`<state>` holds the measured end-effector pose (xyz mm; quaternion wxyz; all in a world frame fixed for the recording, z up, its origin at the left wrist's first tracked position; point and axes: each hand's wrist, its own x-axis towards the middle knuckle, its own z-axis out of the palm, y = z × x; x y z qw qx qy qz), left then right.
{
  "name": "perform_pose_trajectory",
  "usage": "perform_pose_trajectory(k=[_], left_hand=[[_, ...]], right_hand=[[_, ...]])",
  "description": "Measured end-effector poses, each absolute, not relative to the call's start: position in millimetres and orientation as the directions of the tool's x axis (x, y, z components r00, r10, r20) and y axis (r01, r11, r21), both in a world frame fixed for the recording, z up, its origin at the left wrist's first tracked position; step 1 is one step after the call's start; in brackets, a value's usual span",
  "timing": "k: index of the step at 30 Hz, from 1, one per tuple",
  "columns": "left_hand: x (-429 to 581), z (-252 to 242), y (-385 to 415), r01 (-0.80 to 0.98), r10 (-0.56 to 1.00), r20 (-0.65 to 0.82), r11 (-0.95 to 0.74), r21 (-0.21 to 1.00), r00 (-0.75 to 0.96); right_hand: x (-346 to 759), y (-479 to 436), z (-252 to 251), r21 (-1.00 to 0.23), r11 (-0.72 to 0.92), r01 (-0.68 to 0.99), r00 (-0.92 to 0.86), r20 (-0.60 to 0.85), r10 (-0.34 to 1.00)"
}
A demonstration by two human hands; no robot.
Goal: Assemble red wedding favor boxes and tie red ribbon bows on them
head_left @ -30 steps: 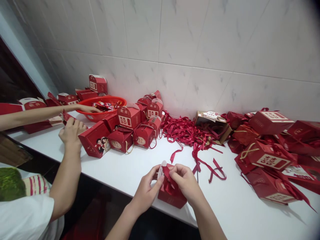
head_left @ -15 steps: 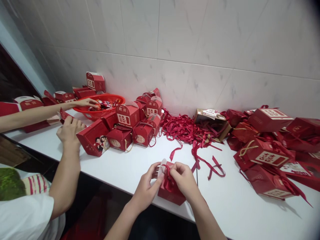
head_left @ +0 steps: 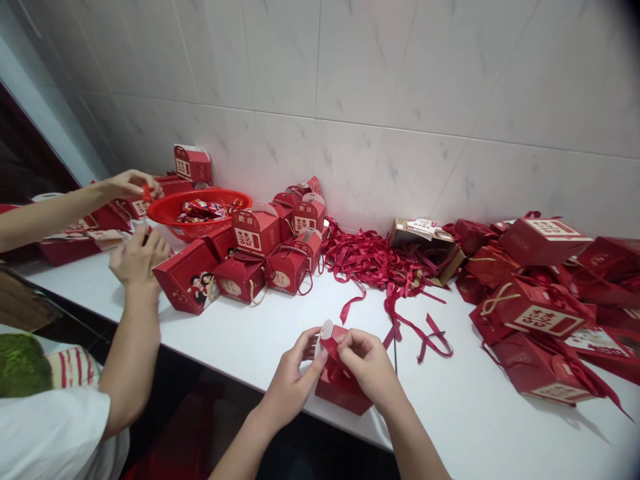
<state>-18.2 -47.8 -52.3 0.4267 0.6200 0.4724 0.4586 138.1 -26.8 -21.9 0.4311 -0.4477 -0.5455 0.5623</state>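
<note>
Pinching red box [head_left: 341, 395]: left hand [head_left: 294, 379], right hand [head_left: 369, 363] grip closed | white counter [head_left: 250, 333] | tiled wall [head_left: 400, 100]

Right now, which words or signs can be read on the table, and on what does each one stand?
"歡喜": on the red house-shaped box, above its white label.
"囍": on that label, and also on the flat box at the right.
Print on the nearest box: too blurred to read.

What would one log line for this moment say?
left hand: pinching red box | right hand: pinching red box | red box: on white counter, near edge
</note>
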Motion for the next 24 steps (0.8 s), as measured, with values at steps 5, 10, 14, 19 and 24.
perform_pose_trajectory(k=[5,10,14,19,24], left_hand=[[-17.1,-50.6,-51.5,0.206,0.975,0.177,-0.202,0.958,0.132],[-18.3,-46.0,-49.0,0.153,0.993,0.074,-0.088,0.984,0.091],[-17.5,-37.9,-36.9,0.213,0.992,0.099,-0.113,0.97,0.076],[-13.0,-34.4,-25.5,0.254,0.978,0.196,-0.209,0.944,0.077],[-15.2,-47.2,-21.5,0.337,0.958,0.281,-0.28,0.899,0.047]], right_hand=[[138.3,-26.4,-19.8,-0.999,-0.046,-0.016,-0.249,-0.04,0.968],[134.5,-23.3,-22.5,-0.994,-0.033,0.1,-0.22,-0.055,0.974],[132.0,-23.3,-20.2,-0.984,-0.015,0.175,-0.203,-0.051,0.978],[130.8,-25.8,-15.6,-0.978,0.011,0.208,-0.15,-0.02,0.989],[131.8,-24.8,-19.7,-0.989,-0.008,0.145,-0.107,-0.024,0.994]])
